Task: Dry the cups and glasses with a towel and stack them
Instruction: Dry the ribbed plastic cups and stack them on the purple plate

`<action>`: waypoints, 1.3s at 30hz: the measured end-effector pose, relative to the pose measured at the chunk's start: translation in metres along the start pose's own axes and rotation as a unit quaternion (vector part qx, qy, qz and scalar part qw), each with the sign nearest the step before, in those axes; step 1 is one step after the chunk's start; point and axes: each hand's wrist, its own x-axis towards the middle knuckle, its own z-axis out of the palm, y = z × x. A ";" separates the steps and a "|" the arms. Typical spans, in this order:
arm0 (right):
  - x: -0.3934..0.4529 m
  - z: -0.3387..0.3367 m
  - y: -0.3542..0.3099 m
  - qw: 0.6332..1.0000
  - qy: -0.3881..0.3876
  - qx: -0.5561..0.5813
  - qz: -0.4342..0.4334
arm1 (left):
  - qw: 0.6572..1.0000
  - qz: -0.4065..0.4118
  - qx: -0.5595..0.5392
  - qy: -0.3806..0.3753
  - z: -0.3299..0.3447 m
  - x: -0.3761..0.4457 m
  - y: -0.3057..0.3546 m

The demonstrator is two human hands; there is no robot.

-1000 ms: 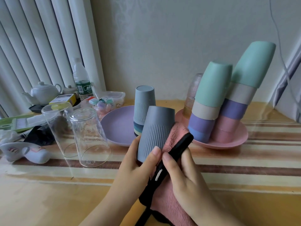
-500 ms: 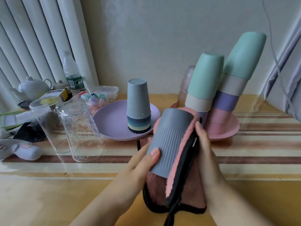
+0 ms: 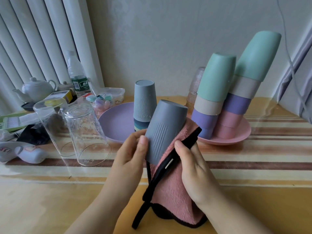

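Note:
A grey ribbed cup (image 3: 164, 130) is held bottom-up and tilted above the table, my left hand (image 3: 130, 152) gripping its lower left side. My right hand (image 3: 190, 164) presses a pink towel with black trim (image 3: 170, 188) against the cup's right side. Behind it, a stack of upturned cups topped by a grey one (image 3: 144, 100) stands on a purple plate (image 3: 114, 122). Two leaning stacks of pastel cups (image 3: 214, 92) (image 3: 248, 78) rest on a pink plate (image 3: 236, 139). Two clear glasses (image 3: 86, 134) (image 3: 49, 122) stand upside down at the left.
A textured glass (image 3: 194, 86) stands behind the pastel stacks. At the back left are a white teapot (image 3: 36, 89), a water bottle (image 3: 77, 75), a plastic box (image 3: 111, 93) and assorted clutter. A white object (image 3: 22, 151) lies at the left edge. A striped cloth covers the table (image 3: 253, 166).
The cup has been turned and shifted in my hands against the towel. My right hand has slid from the cup's upper side down to the towel's black edge.

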 end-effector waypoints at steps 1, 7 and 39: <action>0.000 0.000 0.000 1.000 -0.009 -0.003 -0.010 | 1.000 0.008 0.017 -0.017 0.001 -0.002 0.000; -0.004 0.007 0.006 0.999 -0.022 0.005 -0.037 | 0.996 -0.003 0.018 -0.087 0.003 -0.006 0.002; -0.005 0.012 0.005 0.998 0.001 -0.061 -0.021 | 0.998 0.003 0.065 0.008 -0.002 -0.001 0.001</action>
